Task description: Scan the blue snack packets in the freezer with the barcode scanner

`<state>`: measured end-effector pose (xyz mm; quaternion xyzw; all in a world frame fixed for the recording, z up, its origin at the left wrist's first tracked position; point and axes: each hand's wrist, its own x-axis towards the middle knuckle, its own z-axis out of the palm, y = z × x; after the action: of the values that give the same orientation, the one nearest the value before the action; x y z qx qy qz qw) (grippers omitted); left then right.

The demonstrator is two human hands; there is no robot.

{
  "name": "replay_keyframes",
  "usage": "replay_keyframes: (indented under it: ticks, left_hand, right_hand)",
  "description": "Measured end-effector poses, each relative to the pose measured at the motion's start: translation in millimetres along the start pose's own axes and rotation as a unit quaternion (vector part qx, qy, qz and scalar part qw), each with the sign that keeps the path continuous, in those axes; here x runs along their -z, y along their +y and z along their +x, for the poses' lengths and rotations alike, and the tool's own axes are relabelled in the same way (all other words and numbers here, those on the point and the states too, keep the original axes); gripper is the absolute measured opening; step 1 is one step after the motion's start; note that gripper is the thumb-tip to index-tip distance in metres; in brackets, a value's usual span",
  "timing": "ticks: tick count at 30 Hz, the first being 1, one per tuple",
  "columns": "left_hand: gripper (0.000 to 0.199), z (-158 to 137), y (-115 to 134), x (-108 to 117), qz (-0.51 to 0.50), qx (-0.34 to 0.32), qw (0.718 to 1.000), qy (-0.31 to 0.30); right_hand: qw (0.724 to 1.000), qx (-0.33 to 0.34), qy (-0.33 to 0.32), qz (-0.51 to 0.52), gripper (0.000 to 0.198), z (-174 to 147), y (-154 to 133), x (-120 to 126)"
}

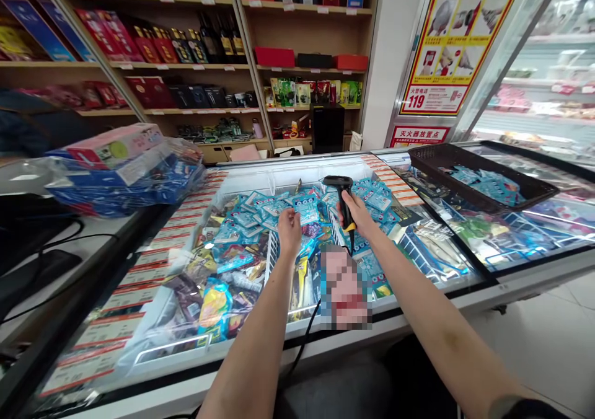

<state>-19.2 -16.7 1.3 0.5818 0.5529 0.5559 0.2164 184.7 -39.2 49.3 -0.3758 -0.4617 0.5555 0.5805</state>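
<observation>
My right hand is wrapped around the grip of a black and yellow barcode scanner, whose cable hangs down toward the front of the freezer. Pinched in the fingers of my left hand is a small light-blue packet, just left of the scanner. Many similar blue packets lie spread in a heap beyond my left hand. A second group of blue packets lies to the right of the scanner. A pixelated pink rectangular object is between my forearms.
Beneath everything is a glass-topped chest freezer with bagged goods inside. A dark tray with blue packets stands at the right. Plastic-wrapped boxes sit at the left, near black cables. Stocked shelves line the back.
</observation>
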Motion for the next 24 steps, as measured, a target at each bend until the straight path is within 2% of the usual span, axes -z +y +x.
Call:
replay_keyframes:
  ticks: [2,6,13,16,24]
  left_hand:
    - [0.015,0.2,0.2,-0.8,-0.007,0.010,1.000,0.001]
    - [0.018,1.0,-2.1,-2.5,-0.013,0.022,1.000,0.002]
    - [0.020,3.3,-5.3,-2.5,-0.019,0.041,0.999,0.000]
    - [0.020,3.4,-3.4,-2.9,-0.021,0.040,0.999,0.002]
    - [0.018,2.2,0.1,-1.8,0.010,0.029,1.000,-0.005]
  right_hand:
    - [1.000,0.011,0.001,0.010,0.045,-12.5,3.0,3.5]
    - [0.999,0.002,-0.039,0.000,0.043,-30.4,3.6,8.6]
    - [0.996,-0.060,-0.061,-0.037,0.048,-32.1,-1.8,10.6]
    - [0.997,-0.058,-0.038,-0.035,0.046,-29.0,1.2,12.3]
    - [0.994,0.028,0.053,-0.087,0.036,-26.2,0.3,20.2]
